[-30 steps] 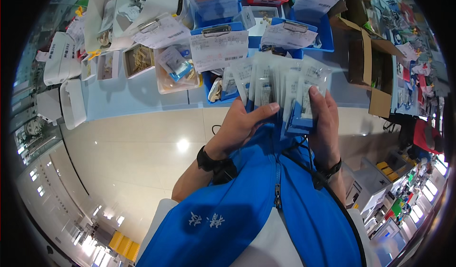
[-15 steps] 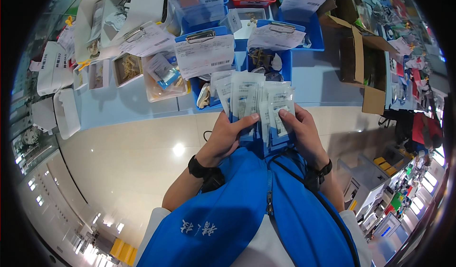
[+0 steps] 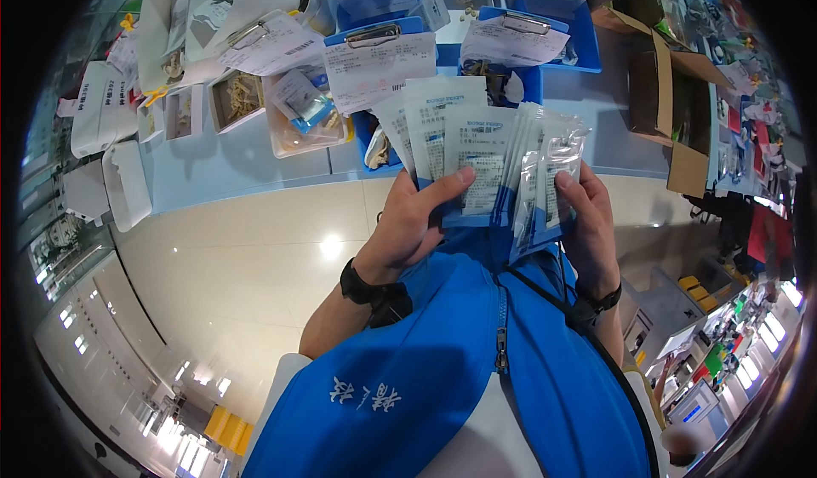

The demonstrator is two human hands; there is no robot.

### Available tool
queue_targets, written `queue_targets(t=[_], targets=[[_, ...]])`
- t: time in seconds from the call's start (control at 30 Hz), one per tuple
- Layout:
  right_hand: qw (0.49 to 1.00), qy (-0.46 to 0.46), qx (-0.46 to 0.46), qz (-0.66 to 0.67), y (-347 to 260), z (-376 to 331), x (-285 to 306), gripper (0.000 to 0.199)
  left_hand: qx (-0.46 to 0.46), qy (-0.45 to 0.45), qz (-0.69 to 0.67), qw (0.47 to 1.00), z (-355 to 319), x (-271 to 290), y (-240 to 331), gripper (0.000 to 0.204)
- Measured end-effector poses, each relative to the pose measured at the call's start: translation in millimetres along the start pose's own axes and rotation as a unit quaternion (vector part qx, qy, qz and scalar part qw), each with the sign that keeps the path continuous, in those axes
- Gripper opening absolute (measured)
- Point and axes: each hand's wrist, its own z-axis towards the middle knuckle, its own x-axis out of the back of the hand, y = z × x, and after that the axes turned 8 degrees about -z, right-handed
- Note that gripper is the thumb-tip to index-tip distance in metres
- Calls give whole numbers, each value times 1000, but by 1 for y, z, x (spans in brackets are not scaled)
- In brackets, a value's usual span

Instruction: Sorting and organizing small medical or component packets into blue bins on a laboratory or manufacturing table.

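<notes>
My left hand (image 3: 408, 223) grips several flat packets (image 3: 479, 150), white and printed at the top with a blue strip below. They spread in a fan, and my thumb presses on the front one. In my right hand (image 3: 593, 223) is a thicker stack of similar clear-and-blue packets (image 3: 538, 210), pinched under the thumb and tilted to the right. The two bunches touch or overlap in the middle, held above my lap at the table's near edge. My fingers behind the packets are mostly hidden.
Blue bins with clipboards of paper (image 3: 380, 69) stand just beyond my hands. Left of them are a clear tub of bagged items (image 3: 298, 112) and a box of tan pieces (image 3: 237, 103). An open cardboard box (image 3: 651, 86) sits on the pale blue table (image 3: 221, 167) at right.
The packets have risen and fanned wider, showing more of their faces. My right hand has moved right, away from my left. The whole view has shifted slightly.
</notes>
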Motion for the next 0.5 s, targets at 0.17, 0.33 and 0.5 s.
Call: queue_targets(t=[0.17,0.33,0.5], targets=[[999,1,-27,-29,-1,1,-10,41,10,-1,-19,1000,3,6,-4,45],[994,20,-26,-101,0,5,-15,37,11,-2,60,998,6,8,-9,48],[992,24,-14,-127,2,5,-11,36,7,29,79,996,10,6,-5,49]])
